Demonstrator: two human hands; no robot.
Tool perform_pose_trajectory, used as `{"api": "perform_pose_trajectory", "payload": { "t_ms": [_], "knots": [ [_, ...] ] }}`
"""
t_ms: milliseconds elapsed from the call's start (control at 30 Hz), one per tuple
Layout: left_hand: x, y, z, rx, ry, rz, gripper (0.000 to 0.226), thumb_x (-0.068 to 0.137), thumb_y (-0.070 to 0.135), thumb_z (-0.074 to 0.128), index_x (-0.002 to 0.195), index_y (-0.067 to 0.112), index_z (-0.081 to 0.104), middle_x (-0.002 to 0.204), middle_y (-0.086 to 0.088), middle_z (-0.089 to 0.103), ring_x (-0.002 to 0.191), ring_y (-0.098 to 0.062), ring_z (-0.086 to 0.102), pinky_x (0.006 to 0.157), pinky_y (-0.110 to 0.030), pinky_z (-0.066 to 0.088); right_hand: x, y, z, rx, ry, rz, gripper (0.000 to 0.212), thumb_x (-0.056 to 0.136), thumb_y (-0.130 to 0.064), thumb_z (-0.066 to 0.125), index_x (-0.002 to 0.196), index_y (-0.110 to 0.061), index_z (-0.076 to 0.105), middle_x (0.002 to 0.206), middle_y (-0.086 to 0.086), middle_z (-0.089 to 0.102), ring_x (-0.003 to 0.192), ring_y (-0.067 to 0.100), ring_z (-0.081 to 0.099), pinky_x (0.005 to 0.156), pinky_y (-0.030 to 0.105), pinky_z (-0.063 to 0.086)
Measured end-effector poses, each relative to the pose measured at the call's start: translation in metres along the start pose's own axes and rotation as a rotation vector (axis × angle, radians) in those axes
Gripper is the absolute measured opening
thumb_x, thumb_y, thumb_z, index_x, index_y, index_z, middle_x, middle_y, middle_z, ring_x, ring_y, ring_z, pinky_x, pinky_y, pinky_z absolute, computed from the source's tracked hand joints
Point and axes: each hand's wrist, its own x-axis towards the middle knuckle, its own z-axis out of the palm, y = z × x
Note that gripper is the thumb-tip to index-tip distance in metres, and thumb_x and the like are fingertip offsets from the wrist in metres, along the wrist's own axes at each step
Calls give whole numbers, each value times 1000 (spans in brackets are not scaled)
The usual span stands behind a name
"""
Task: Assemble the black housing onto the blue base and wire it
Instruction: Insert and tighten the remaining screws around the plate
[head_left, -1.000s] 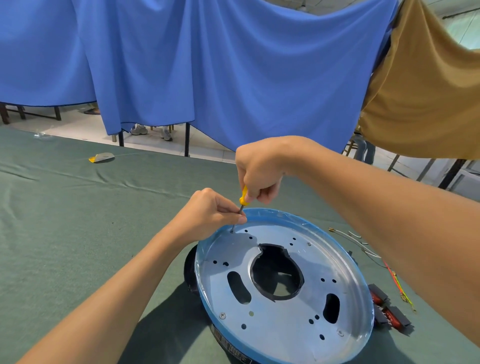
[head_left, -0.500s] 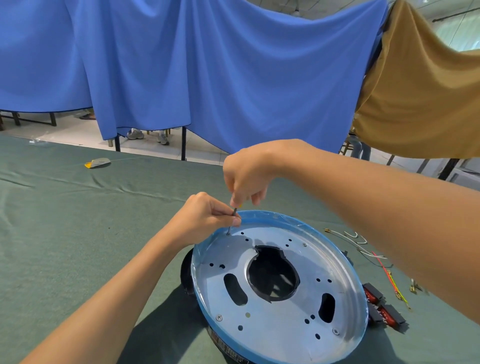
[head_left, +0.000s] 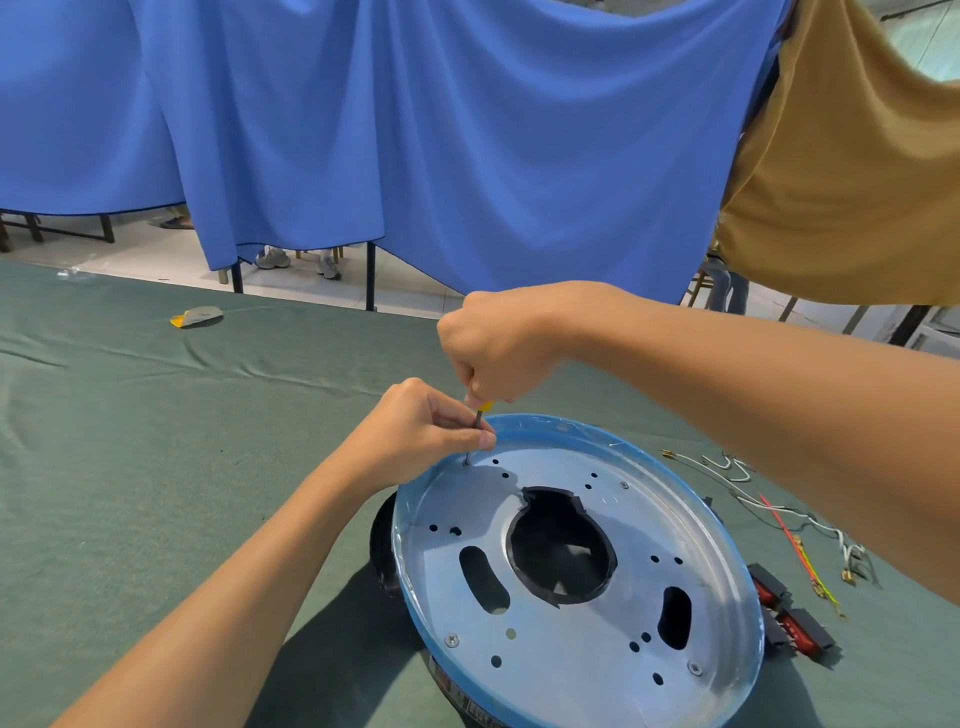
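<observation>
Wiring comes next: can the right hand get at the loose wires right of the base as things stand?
Probably yes, once freed. The wires lie uncovered on the cloth beside the base, under the right forearm. But the right hand grips the screwdriver, so it must let that go first.

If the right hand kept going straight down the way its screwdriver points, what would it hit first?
Probably the left hand, whose fingers pinch the screwdriver shaft just below the right hand; the tip sits at a hole in the blue base.
</observation>
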Motion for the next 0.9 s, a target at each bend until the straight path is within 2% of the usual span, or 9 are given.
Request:
{"api": "perform_pose_trajectory", "payload": {
  "t_ms": [100,267,367,433,533,600,667,767,900],
  "knots": [
    [0,1,0,12,-15,4,3,80,23,80,82,22,82,73,4,76,68,-4,59,74,-36,52,3,1,0,89,-74,94,32,92,-22,52,61,-16,58,51,-6,66,70,21,67,62,31,53],
    [1,3,-1,34,-42,11,4,81,24,79,79,27,80,83,-9,76,75,-18,58,84,-52,51,-3,-1,2,186,-110,167,32,94,-22,49,65,-12,59,60,0,72,55,18,60,59,26,50],
    [1,3,-3,31,-31,4,8,82,22,79,76,28,80,81,-2,77,78,-17,64,88,-48,51,-9,-2,-3,176,-4,93,15,85,-30,67,78,-17,66,68,-3,70,58,11,68,51,23,48],
    [1,1,-3,31,-32,-4,5,83,23,78,79,24,81,82,-8,76,77,-15,61,88,-48,51,-11,0,-7,123,30,39,2,83,-22,71,83,-24,69,63,-7,64,61,12,67,47,21,42],
    [1,0,-3,37,-50,0,7,86,20,74,86,20,81,83,3,78,85,-9,71,90,-40,54,-9,4,-6,98,45,2,9,86,-20,67,78,-22,72,59,-9,63,48,4,60,44,18,43],
    [-1,1,-3,36,-67,3,8,88,18,72,90,19,80,85,10,77,89,-5,71,91,-33,54,-5,4,-2,68,44,23,25,91,-25,59,71,-14,69,57,-3,68,40,2,53,51,23,51],
    [-1,2,-2,40,-78,5,9,89,19,71,90,19,80,85,10,77,85,-6,71,89,-35,55,0,3,1,61,49,58,39,95,-23,49,60,-11,60,50,-1,67,45,8,57,57,27,54],
    [0,2,-2,49,-48,12,10,87,23,73,85,18,82,83,12,77,75,-8,63,79,-43,53,6,-1,0,87,17,102,41,93,-16,42,54,-13,53,44,0,63,55,21,65,51,23,47],
    [1,0,-2,73,-64,39,12,90,17,70,89,14,81,75,27,72,68,14,60,66,-12,45,5,-4,-4,133,15,102,30,93,-28,54,70,-10,61,51,-1,66,50,15,68,47,22,47]
  ]
}}
